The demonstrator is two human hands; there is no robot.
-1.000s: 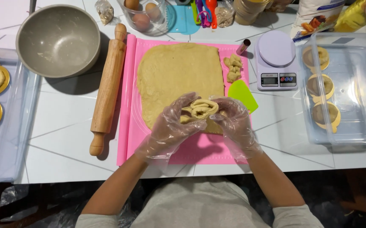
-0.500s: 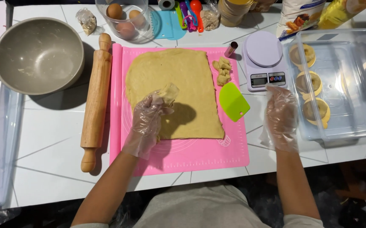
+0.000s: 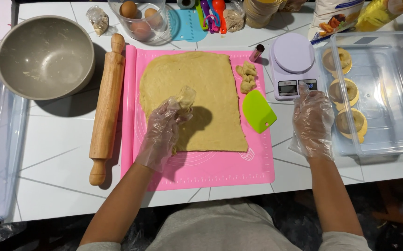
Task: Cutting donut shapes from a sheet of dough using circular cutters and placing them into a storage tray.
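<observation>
Near the middle of the frame, the left hand [image 3: 164,132], in a thin clear plastic glove, hovers over the rolled-out sheet of pale yellow dough [image 3: 196,100] and pinches a small pale scrap of dough [image 3: 186,96] between its fingertips, just above the sheet's left half. That sheet lies flat on a pink silicone baking mat [image 3: 201,169] that fills the centre of the white tiled counter [image 3: 57,148]. To the right, the gloved right hand [image 3: 312,123] hangs loosely spread and empty, fingers pointing up the frame, beside the near edge of a clear plastic storage box [image 3: 387,144] at the right, where three shaped dough rings on round yellow papers [image 3: 341,90] sit in a column. Between the hands lie a lime-green plastic dough scraper [image 3: 258,111], a small heap of dough offcuts [image 3: 247,76] and a white digital kitchen scale [image 3: 293,65]. Left of the mat lies a wooden rolling pin [image 3: 106,107]; a grey mixing bowl [image 3: 43,56] stands at the upper left. By the look of it, a shaped ring has just gone into the box and work is returning to the sheet. A sensible next move calls for the right hand to come back over the mat.
</observation>
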